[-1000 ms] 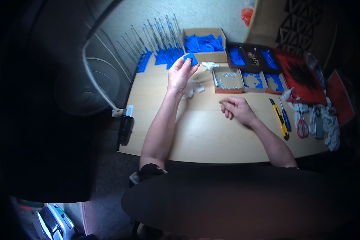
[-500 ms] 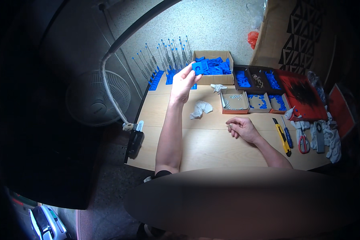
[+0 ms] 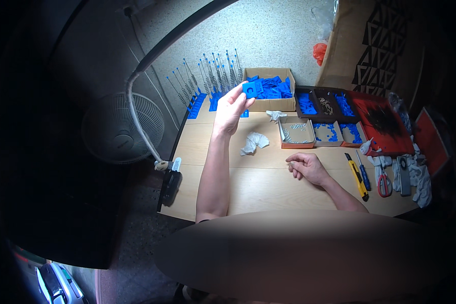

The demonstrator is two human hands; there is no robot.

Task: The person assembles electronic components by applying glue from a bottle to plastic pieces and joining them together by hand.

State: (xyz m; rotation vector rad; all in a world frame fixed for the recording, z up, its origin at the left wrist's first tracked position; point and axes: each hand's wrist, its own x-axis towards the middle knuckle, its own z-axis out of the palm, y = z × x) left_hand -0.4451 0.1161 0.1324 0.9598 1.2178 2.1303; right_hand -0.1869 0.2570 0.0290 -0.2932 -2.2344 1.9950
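Note:
My left hand (image 3: 229, 112) is raised over the far side of the table and pinches a small blue plastic part (image 3: 249, 90) with a curved recess in its face. Behind that part stands a cardboard box (image 3: 272, 105) heaped with blue plastic pieces (image 3: 274, 87). My right hand (image 3: 309, 168) rests on the tabletop at the middle right, with thumb and fingers curled together. Whatever sits at its fingertips is too small to name. Between the hands lies a crumpled white tissue (image 3: 255, 142).
Blue holders with upright spring-wound rods (image 3: 195, 105) stand far left. Small open boxes (image 3: 296, 146) hold tiny parts, with a dark compartment tray (image 3: 316, 115) behind. At right lie a yellow utility knife (image 3: 357, 177), a blue screwdriver (image 3: 364, 173) and red-handled scissors (image 3: 384, 185). A fan (image 3: 122, 126) is left.
Both hands keep nearly the same places and grips. The whole view has shifted slightly; the blue part remains in my left hand.

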